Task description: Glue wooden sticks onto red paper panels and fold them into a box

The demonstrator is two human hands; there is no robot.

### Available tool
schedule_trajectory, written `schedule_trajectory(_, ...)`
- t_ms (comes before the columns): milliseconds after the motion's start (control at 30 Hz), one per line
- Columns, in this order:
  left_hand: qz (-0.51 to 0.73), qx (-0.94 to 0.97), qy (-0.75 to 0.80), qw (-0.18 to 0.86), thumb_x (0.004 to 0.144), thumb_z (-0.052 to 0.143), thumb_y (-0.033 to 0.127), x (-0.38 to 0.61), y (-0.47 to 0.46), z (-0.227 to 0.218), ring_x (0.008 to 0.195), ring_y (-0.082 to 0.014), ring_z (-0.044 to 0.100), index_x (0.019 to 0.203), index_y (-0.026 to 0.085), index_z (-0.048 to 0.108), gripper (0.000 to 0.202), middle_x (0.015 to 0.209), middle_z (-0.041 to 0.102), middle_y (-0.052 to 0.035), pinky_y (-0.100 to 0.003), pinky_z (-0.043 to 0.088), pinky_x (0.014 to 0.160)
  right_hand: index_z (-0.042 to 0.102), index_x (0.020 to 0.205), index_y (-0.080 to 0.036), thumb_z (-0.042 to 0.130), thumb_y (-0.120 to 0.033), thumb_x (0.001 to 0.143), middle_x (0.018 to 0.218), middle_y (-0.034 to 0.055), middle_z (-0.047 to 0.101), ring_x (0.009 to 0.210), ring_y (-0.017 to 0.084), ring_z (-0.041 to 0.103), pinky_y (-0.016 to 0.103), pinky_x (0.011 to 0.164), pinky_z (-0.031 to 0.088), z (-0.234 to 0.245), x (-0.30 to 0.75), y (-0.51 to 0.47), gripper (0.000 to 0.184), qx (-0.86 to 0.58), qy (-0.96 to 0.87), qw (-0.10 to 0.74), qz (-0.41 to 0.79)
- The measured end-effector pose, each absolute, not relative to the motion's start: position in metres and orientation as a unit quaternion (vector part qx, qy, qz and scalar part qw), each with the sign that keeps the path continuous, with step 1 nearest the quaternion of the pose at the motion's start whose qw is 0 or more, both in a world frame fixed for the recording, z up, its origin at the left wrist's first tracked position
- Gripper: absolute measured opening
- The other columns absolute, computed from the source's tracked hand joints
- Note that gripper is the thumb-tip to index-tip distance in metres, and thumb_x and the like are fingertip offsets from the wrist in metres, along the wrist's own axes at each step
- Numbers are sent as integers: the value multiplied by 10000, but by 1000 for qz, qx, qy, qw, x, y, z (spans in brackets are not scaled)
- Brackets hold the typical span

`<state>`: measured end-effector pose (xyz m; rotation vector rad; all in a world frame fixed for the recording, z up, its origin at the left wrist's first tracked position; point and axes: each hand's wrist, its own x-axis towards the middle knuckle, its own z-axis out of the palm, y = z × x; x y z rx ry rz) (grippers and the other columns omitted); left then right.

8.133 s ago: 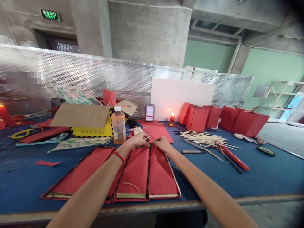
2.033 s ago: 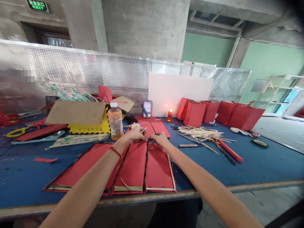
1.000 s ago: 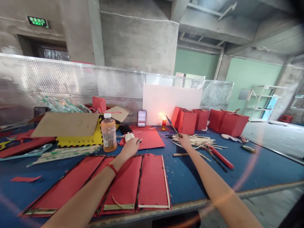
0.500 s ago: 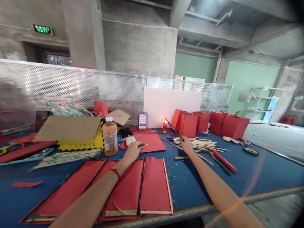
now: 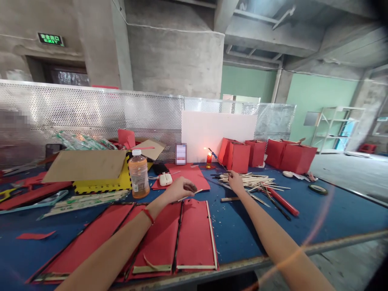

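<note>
My right hand point(image 5: 235, 182) is closed on a thin dark stick point(image 5: 218, 162) and holds its far tip up at the flame of a small red candle point(image 5: 209, 160). My left hand point(image 5: 182, 188) is closed on a thin pale stick point(image 5: 190, 195) just past the far edge of the red paper panels point(image 5: 194, 234). These panels lie flat in a row on the blue table point(image 5: 333, 210), joined by dark strips, with pale sticks along their edges. A red cord circles my left wrist.
A pile of pale sticks point(image 5: 254, 180) and a red rod point(image 5: 281, 203) lie right of my right hand. An orange drink bottle point(image 5: 138, 174), a yellow cardboard box point(image 5: 103, 169), red paper boxes point(image 5: 266, 155), a white board point(image 5: 218, 133) and a tape roll point(image 5: 318, 188) stand around.
Both hands left the top of the panels. My right hand reached right, took a dark stick and lifted its tip to the candle flame. My left hand drifted slightly right with its pale stick.
</note>
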<state>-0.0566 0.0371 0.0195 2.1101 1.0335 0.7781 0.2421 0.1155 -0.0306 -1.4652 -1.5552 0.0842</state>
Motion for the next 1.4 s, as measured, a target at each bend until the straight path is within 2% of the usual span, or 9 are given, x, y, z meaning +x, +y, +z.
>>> schedule_trajectory(133,201,850,376,310,635,692,145,-31,37,30,744,-183,684,845,124,756,221,795,749,-58,-249,515,672,692,1110,-142,431,-108,840,1085,116,727,1015,225,658,341,907,477,-29,243,113,377,-597,-638,485,36)
schedule_trajectory(233,130,886,375,241,605,706,95,-16,39,33,685,-163,656,818,132,761,223,752,738,-42,-221,463,605,696,1103,-152,425,-110,840,1068,107,732,985,217,664,333,884,484,-27,244,112,380,-593,-640,488,36)
schedule_trajectory(333,88,904,378,179,599,717,81,-10,42,33,677,-155,638,778,146,763,196,741,735,-30,-216,428,596,707,1081,-162,440,-109,831,1050,100,737,971,216,666,322,874,481,-26,244,112,370,-589,-644,487,31)
schedule_trajectory(467,57,910,378,160,602,709,70,-7,43,33,668,-155,625,783,156,768,209,737,732,-25,-221,416,600,704,1101,-163,430,-120,846,1031,105,736,951,217,665,316,860,477,-25,245,113,377,-589,-646,486,27)
schedule_trajectory(633,54,909,392,130,615,671,55,-5,41,33,661,-155,614,770,163,769,213,728,729,-29,-224,405,596,692,1124,-159,416,-112,850,1003,101,739,933,218,664,316,842,481,-24,245,112,392,-592,-648,478,33)
schedule_trajectory(900,84,898,395,174,614,669,101,-12,50,21,645,-156,606,779,167,778,208,710,719,-21,-225,404,589,692,1126,-149,430,-107,854,1074,120,730,993,228,662,320,882,478,-21,244,110,380,-604,-648,463,29)
schedule_trajectory(1233,98,885,407,205,622,636,178,-16,48,16,548,-129,544,776,158,785,215,627,682,-16,-222,348,517,701,1101,-177,445,-93,830,1058,87,740,985,206,666,299,874,480,-24,245,111,383,-600,-658,455,29)
schedule_trajectory(1400,93,891,397,198,621,645,162,-16,49,15,596,-129,572,804,163,791,234,678,712,-18,-207,365,540,711,1080,-168,460,-100,828,1059,98,740,977,219,667,312,871,478,-24,245,112,362,-605,-657,449,28)
